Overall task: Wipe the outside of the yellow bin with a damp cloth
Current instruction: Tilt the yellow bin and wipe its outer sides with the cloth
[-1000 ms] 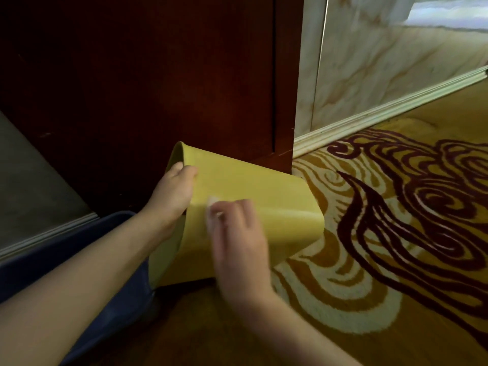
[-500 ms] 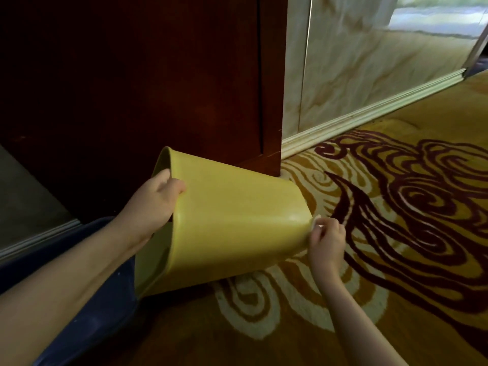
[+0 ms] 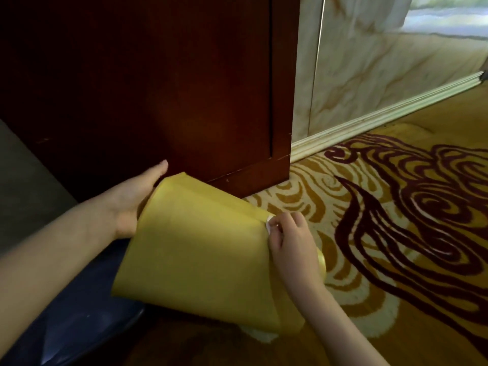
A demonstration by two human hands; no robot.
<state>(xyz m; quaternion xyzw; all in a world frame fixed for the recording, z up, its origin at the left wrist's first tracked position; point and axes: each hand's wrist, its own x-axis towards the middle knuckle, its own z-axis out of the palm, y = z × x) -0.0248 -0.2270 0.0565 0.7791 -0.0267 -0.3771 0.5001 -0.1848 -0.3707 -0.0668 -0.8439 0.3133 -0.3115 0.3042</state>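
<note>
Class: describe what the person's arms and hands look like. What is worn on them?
The left arm and right arm are bare as far as the frame shows, with no sleeves. The left hand and right hand wear no gloves. No ring, watch or bracelet shows.

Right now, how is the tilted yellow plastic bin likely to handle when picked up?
Likely light: the left hand holds the yellow plastic bin tilted by its rim. Probably stiff: no denting where the right hand presses a white wipe.
</note>
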